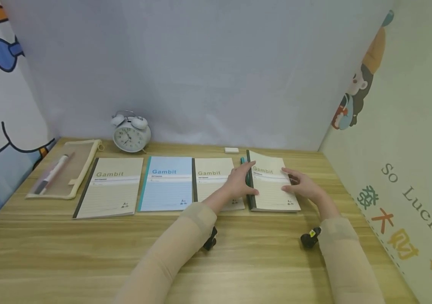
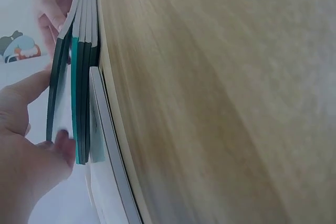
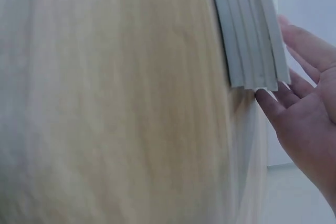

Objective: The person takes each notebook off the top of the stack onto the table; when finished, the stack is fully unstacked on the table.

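A cream Gambit notebook (image 1: 271, 179) lies on top of a small stack of notebooks at the right. My left hand (image 1: 239, 181) grips its dark spine (image 2: 54, 98), which is raised from the teal-spined notebook (image 2: 74, 98) under it. Fingertips reach into that gap in the left wrist view. My right hand (image 1: 305, 185) holds the opposite edge, thumb and forefinger over the cover; the right wrist view shows the page edges (image 3: 252, 30) of the stack beside this hand (image 3: 310, 98). Another cream notebook (image 1: 208, 177) lies partly behind my left hand and wrist.
Farther left lie a blue notebook (image 1: 166, 190) and a cream notebook (image 1: 111, 192). A mesh pouch (image 1: 83, 164) with a marker in it is at the far left. Behind stand a white alarm clock (image 1: 131, 134) and a white eraser (image 1: 231, 150). A patterned wall (image 1: 398, 160) borders the right side.
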Demonstrator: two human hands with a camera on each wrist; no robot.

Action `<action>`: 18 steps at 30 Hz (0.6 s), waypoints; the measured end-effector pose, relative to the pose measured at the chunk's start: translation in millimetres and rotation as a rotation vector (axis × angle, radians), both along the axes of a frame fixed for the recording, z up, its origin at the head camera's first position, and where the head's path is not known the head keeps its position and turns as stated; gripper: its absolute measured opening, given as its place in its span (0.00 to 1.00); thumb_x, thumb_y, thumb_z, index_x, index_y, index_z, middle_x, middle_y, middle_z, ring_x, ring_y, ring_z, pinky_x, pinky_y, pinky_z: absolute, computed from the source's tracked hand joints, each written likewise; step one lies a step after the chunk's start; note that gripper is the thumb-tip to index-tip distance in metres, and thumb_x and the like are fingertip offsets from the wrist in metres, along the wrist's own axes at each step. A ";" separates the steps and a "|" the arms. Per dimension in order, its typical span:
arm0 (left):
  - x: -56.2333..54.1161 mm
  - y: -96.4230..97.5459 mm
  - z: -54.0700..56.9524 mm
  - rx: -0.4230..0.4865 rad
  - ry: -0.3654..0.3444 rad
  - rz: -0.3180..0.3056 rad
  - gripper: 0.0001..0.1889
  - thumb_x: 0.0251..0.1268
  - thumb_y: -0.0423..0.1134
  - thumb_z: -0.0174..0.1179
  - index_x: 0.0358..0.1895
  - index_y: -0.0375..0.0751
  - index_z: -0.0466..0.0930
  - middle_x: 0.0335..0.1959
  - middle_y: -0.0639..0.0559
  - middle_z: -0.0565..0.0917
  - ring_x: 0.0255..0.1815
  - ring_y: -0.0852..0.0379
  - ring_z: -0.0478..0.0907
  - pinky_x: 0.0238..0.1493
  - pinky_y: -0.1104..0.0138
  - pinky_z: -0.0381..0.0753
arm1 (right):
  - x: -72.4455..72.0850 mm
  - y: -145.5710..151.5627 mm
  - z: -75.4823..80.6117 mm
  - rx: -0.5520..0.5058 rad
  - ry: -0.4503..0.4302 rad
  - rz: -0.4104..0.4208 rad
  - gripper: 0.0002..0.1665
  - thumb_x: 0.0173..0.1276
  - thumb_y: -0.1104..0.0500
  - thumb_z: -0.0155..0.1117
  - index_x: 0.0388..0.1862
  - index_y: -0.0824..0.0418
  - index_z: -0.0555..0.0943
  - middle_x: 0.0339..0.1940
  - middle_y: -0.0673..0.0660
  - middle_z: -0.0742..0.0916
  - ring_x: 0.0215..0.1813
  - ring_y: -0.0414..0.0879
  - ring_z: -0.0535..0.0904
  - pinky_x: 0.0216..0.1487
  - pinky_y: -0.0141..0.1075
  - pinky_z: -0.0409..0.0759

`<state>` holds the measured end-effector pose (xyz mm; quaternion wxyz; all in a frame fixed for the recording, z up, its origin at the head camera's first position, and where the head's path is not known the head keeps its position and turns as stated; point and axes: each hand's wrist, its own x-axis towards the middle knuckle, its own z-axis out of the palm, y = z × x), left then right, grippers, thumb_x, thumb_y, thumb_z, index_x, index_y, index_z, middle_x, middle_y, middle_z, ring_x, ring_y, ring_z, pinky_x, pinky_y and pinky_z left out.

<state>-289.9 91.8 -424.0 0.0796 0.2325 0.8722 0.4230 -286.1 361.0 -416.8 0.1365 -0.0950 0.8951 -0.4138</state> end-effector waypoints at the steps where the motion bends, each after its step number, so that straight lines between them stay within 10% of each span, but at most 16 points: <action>1: 0.6 -0.5 0.8 0.035 -0.015 -0.002 0.50 0.51 0.41 0.71 0.75 0.52 0.49 0.76 0.48 0.50 0.69 0.45 0.60 0.66 0.54 0.65 | 1.2 0.3 0.9 -0.021 0.000 -0.003 0.47 0.64 0.55 0.66 0.76 0.60 0.52 0.75 0.68 0.54 0.73 0.67 0.51 0.69 0.57 0.55; 8: 0.1 -2.1 4.5 0.250 -0.086 0.057 0.45 0.50 0.31 0.70 0.73 0.51 0.56 0.71 0.48 0.59 0.45 0.57 0.75 0.42 0.69 0.78 | 10.3 2.9 9.5 -0.130 0.040 -0.058 0.46 0.64 0.53 0.65 0.76 0.52 0.52 0.75 0.65 0.57 0.72 0.65 0.55 0.67 0.58 0.59; 18: -4.5 -13.1 19.9 0.248 -0.087 0.071 0.47 0.48 0.30 0.71 0.73 0.48 0.55 0.58 0.47 0.73 0.39 0.58 0.77 0.40 0.70 0.78 | 12.9 -4.9 22.9 -0.125 0.062 -0.084 0.44 0.65 0.52 0.65 0.76 0.48 0.55 0.69 0.62 0.67 0.63 0.53 0.68 0.58 0.42 0.71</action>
